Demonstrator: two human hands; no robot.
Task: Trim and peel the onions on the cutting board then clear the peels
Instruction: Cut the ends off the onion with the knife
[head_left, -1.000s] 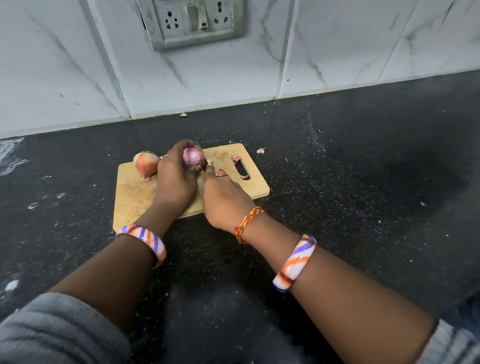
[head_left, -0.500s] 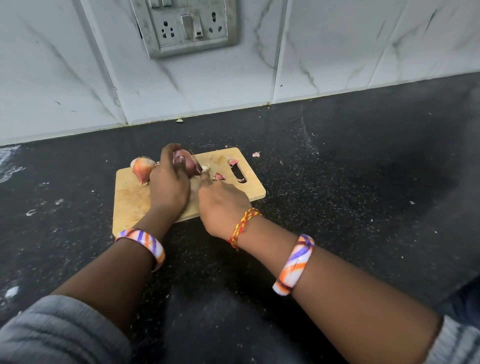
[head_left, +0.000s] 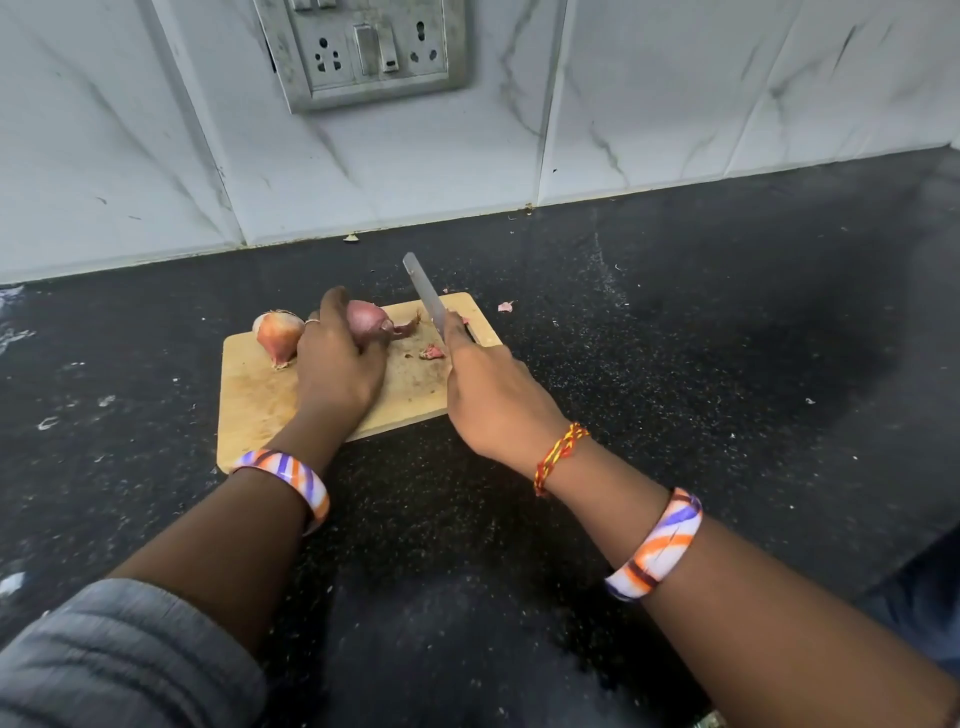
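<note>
knife handle (head_left: 457, 353) hidden in right grip (head_left: 493, 400)

Both forearms are bare up to grey, ribbed sleeves (head_left: 104, 660) pushed back toward the elbows; the one on the right arm shows only at the frame edge. Just behind the left hand (head_left: 337, 369) sits a glossy white bangle (head_left: 291, 475) streaked with orange and purple. A braided red-and-yellow thread (head_left: 558, 457) circles the wrist directly behind the right hand (head_left: 493, 400), and farther up that forearm rides a matching bangle (head_left: 657, 545). A thin ring (head_left: 311, 321) shows on a left finger.
</note>
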